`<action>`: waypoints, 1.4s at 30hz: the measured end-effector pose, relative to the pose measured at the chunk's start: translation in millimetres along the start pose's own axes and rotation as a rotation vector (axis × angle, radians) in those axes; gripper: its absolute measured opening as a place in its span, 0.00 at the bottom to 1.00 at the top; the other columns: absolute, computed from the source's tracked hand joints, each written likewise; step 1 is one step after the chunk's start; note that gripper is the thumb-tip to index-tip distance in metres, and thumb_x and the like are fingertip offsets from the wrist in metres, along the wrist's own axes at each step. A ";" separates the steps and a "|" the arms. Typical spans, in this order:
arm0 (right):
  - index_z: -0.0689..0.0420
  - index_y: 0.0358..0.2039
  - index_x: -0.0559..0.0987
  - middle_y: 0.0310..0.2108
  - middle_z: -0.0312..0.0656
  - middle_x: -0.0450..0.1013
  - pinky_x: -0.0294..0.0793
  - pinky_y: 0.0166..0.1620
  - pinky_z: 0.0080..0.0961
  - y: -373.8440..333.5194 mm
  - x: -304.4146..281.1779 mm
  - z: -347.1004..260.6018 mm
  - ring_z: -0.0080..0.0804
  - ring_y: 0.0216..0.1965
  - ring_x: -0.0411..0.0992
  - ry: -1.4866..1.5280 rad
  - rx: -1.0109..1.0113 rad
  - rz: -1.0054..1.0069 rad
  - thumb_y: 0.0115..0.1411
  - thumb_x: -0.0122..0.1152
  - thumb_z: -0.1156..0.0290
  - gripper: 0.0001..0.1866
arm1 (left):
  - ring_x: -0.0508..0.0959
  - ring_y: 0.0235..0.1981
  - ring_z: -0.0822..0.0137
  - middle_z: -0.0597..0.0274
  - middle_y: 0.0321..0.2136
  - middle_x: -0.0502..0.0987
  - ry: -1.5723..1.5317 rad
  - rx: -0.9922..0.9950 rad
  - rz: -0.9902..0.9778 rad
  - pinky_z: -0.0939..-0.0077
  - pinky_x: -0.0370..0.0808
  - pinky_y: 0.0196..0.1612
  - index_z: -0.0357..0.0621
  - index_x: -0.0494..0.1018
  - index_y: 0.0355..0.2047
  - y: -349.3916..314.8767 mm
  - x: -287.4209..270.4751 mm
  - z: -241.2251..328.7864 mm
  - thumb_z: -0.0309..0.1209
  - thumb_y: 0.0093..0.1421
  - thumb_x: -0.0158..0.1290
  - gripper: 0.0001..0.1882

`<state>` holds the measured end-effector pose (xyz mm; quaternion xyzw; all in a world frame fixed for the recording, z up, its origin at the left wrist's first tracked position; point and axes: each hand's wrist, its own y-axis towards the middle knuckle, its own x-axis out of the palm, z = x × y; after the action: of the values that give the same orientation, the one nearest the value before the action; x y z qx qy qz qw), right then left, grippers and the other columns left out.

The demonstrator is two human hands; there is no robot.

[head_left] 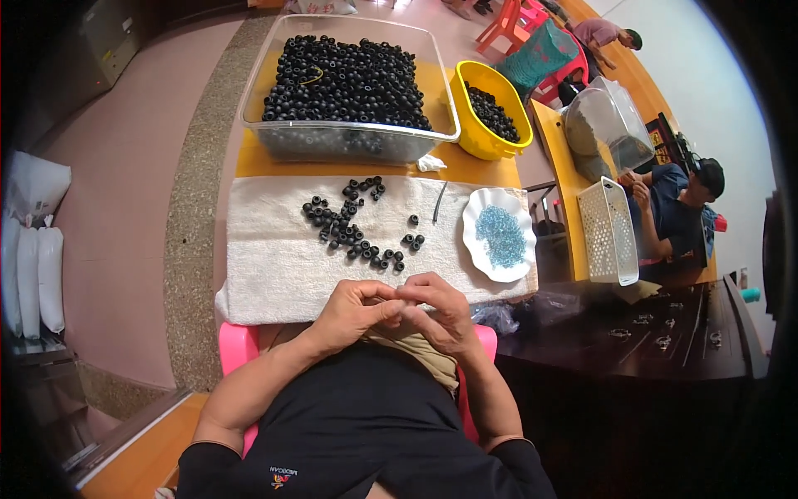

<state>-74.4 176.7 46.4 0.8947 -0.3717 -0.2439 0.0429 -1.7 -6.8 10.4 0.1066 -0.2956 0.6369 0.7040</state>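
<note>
My left hand [357,312] and my right hand [438,310] meet at the near edge of the white towel [266,258], above my lap. The fingertips of both are pinched together; whatever sits between them is too small or hidden to make out. Just beyond my hands, round black beads with holes [337,226] lie scattered in a loose curve, with several apart to the right. A white scalloped dish [472,249] at the towel's right side holds small clear blue pieces [500,237]. Between beads and dish rests a thin dark strip [439,202].
A clear plastic bin [349,141] of black beads stands behind the towel, a yellow basin [486,150] of more to its right. A crumpled white tissue [431,163] lies between. Farther right are a white perforated basket [611,237], a dark table [582,345] and two other people.
</note>
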 end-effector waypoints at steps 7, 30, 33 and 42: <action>0.63 0.40 0.80 0.31 0.43 0.75 0.73 0.36 0.22 -3.6 11.7 9.4 0.27 0.33 0.74 0.014 0.118 0.116 0.62 0.62 0.75 0.07 | 0.78 0.29 0.76 0.63 0.28 0.80 0.166 0.102 0.040 0.83 0.76 0.35 0.35 0.78 0.40 1.7 -4.6 -6.6 0.26 0.63 0.57 0.08; 0.65 0.37 0.80 0.34 0.39 0.78 0.75 0.40 0.17 -10.1 22.0 13.8 0.21 0.34 0.76 0.510 0.480 0.258 0.59 0.64 0.80 0.06 | 0.77 0.31 0.76 0.61 0.34 0.79 0.625 0.392 0.202 0.83 0.74 0.34 0.37 0.80 0.38 -0.8 1.3 -3.1 0.23 0.59 0.59 0.07; 0.66 0.37 0.79 0.36 0.39 0.77 0.75 0.41 0.17 -10.2 19.0 14.7 0.22 0.35 0.75 0.523 0.473 0.270 0.59 0.63 0.80 0.05 | 0.77 0.31 0.76 0.63 0.35 0.79 0.475 0.355 0.151 0.83 0.74 0.36 0.35 0.80 0.38 2.0 -1.8 -8.3 0.23 0.60 0.58 0.07; 0.67 0.37 0.78 0.35 0.40 0.75 0.72 0.40 0.16 -9.0 5.0 16.8 0.21 0.36 0.73 0.239 0.328 0.038 0.62 0.60 0.80 0.04 | 0.80 0.38 0.73 0.60 0.38 0.77 0.064 0.125 -0.008 0.80 0.78 0.43 0.33 0.71 0.46 3.7 -5.9 -13.0 0.22 0.64 0.54 0.11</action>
<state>-73.5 181.5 27.3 0.9052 -0.4154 -0.0711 -0.0550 -1.7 -4.2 -4.1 0.1312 -0.2323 0.6545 0.7074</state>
